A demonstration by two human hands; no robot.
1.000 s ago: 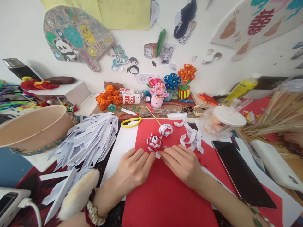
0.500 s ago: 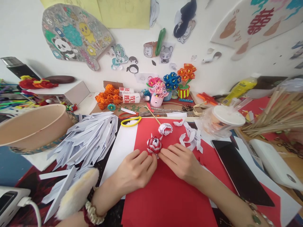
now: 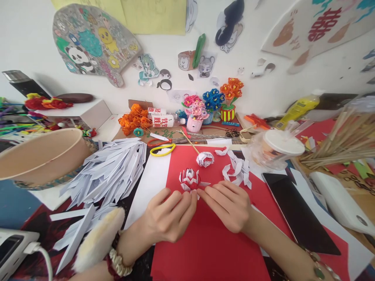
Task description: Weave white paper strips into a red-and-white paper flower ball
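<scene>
The left hand [image 3: 172, 215] and right hand [image 3: 227, 205] both pinch the base of the red-and-white paper flower [image 3: 189, 178] over the red sheet [image 3: 208, 251]

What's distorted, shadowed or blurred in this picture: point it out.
In the head view, light is soft and fairly even, with a faint shadow on the wall behind the flask; in the head view, the bowl and the sticks look stretched near the side edges, the sticks also soft; in the head view, the nearer paper flower shows clearer, without obvious motion blur.
</scene>
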